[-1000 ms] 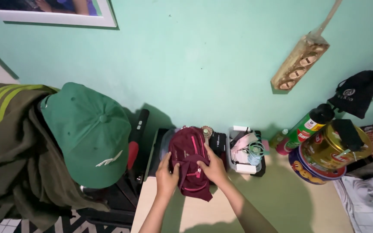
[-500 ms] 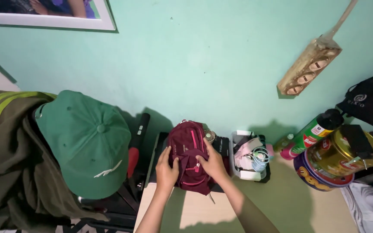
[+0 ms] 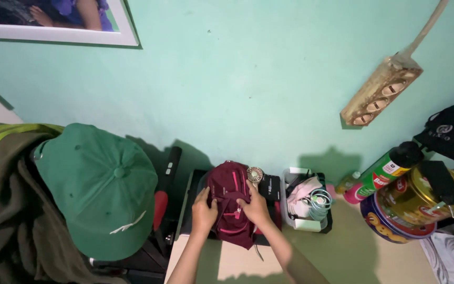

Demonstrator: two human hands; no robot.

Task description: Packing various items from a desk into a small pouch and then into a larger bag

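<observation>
A small maroon bag with pink zips (image 3: pixel 230 202) lies on a dark tray (image 3: pixel 190 205) at the back of a pale table, against the green wall. My left hand (image 3: pixel 204 212) grips the bag's left side. My right hand (image 3: pixel 253 206) presses on its front right, fingers curled at a pink zip. A small round fan (image 3: pixel 255 174) pokes up just behind the bag.
A green cap (image 3: pixel 101 186) hangs over an olive jacket (image 3: pixel 6 210) at left. Right of the bag are a clear box of cables (image 3: pixel 307 205), a spray can (image 3: pixel 382 171), a gold tin (image 3: pixel 421 194) and a round blue tin (image 3: pixel 390 223). A power strip (image 3: pixel 382 89) hangs on the wall.
The view has tilted up slightly. Both hands have pushed the maroon bag a little further back onto the tray, and my right hand has slid toward the zip.
</observation>
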